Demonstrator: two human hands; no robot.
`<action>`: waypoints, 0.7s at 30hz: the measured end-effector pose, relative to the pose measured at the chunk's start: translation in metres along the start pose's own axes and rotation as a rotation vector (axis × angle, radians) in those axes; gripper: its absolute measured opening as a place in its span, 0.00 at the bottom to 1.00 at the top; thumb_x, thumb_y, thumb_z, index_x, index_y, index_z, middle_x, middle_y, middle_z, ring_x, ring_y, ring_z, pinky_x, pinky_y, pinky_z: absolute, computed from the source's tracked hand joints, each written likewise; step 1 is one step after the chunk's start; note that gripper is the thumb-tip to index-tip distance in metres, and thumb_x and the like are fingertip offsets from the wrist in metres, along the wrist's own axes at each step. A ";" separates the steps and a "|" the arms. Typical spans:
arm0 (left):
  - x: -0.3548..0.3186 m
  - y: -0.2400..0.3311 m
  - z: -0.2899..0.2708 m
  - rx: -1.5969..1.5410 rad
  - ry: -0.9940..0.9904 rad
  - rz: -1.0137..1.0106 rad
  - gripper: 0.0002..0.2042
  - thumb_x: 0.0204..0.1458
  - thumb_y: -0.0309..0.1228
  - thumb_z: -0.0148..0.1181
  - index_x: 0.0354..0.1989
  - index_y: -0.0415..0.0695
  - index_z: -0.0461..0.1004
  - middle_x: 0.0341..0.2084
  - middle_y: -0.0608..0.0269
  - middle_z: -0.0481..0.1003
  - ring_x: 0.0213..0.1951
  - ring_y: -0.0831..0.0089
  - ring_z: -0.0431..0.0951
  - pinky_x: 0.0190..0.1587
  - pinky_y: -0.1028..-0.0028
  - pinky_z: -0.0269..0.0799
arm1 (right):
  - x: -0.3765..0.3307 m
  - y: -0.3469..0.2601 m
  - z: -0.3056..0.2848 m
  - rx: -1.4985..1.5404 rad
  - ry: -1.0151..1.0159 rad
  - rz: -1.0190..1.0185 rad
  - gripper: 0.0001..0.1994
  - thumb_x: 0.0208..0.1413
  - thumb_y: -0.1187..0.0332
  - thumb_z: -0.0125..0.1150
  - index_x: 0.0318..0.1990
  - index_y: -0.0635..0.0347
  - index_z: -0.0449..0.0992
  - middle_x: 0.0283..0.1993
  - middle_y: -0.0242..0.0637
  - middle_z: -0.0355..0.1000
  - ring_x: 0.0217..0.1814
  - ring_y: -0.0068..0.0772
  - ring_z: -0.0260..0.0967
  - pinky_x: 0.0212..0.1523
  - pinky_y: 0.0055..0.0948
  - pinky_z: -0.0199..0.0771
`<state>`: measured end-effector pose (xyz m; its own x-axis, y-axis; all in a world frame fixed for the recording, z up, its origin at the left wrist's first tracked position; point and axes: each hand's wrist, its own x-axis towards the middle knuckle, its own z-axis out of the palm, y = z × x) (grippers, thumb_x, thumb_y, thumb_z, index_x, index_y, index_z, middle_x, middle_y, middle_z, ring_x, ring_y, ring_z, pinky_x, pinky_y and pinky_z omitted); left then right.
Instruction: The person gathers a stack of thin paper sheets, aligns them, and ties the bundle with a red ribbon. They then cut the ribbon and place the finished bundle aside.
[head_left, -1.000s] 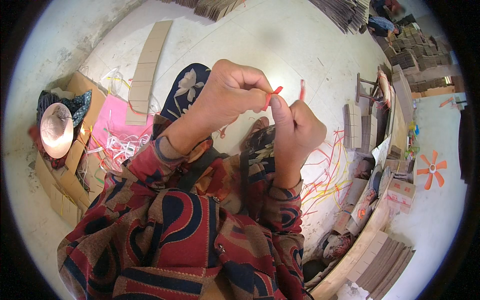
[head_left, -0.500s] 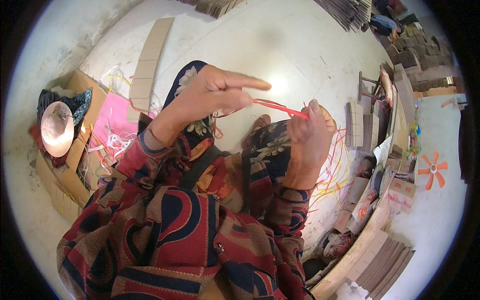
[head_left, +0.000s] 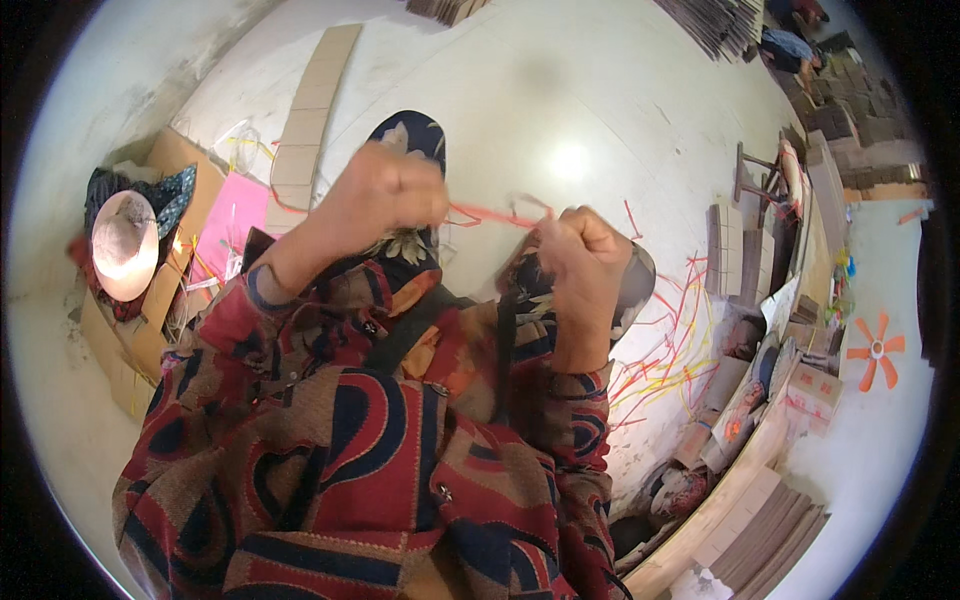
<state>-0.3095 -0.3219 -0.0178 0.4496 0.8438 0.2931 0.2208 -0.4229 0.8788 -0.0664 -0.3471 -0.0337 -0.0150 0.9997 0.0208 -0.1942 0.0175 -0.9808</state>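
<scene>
A thin red strap (head_left: 500,215) stretches between my two hands above my lap, with a small loop in it near the right one. My left hand (head_left: 385,195), blurred by motion, is closed in a fist on the strap's left part. Fingers pinched together, my right hand (head_left: 585,260) grips the other part. Just under the hands are my knees in dark flowered cloth (head_left: 415,135).
On the left lie a long cardboard strip (head_left: 305,110), a pink sheet (head_left: 228,220) and a pale hat (head_left: 125,245). Red and yellow straps (head_left: 670,375) litter the floor at right, beside cardboard stacks (head_left: 765,535) and an orange fan (head_left: 876,350). A person (head_left: 790,50) bends at the far right.
My left hand has gone from an extended forefinger to a fist. The right hand has moved left and slightly down, and the strap between them has shifted.
</scene>
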 end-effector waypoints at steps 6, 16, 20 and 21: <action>0.023 0.012 -0.007 -0.864 0.476 -0.333 0.12 0.59 0.33 0.46 0.28 0.37 0.69 0.09 0.75 0.57 0.11 0.87 0.51 0.13 0.85 0.45 | -0.001 0.005 -0.001 -0.547 -0.002 -0.153 0.17 0.54 0.67 0.52 0.48 0.66 0.69 0.48 0.44 0.70 0.46 0.33 0.68 0.42 0.28 0.69; -0.012 0.013 -0.012 -0.964 0.573 -0.365 0.10 0.56 0.32 0.50 0.30 0.36 0.69 0.08 0.77 0.55 0.09 0.88 0.51 0.10 0.83 0.43 | 0.036 0.093 -0.030 1.544 -0.205 0.153 0.11 0.62 0.67 0.41 0.27 0.55 0.63 0.17 0.26 0.51 0.17 0.18 0.47 0.20 0.24 0.55; -0.086 -0.074 -0.154 -0.527 0.947 -0.419 0.08 0.55 0.30 0.47 0.35 0.37 0.69 0.10 0.79 0.54 0.10 0.88 0.50 0.11 0.85 0.43 | 0.015 0.048 -0.217 0.935 0.267 -0.053 0.09 0.60 0.70 0.38 0.25 0.54 0.58 0.17 0.25 0.52 0.18 0.19 0.49 0.19 0.21 0.52; -0.110 -0.092 -0.188 -0.333 0.993 -0.431 0.09 0.54 0.30 0.48 0.36 0.37 0.69 0.11 0.78 0.55 0.11 0.88 0.51 0.12 0.86 0.44 | -0.004 0.049 -0.281 0.805 0.270 -0.114 0.08 0.58 0.72 0.39 0.26 0.54 0.58 0.18 0.25 0.51 0.20 0.20 0.49 0.22 0.21 0.53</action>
<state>-0.5415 -0.3138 -0.0603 -0.5271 0.8496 -0.0196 -0.1167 -0.0495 0.9919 0.1998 -0.3450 -0.1363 0.2607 0.9647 -0.0361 -0.8195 0.2014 -0.5365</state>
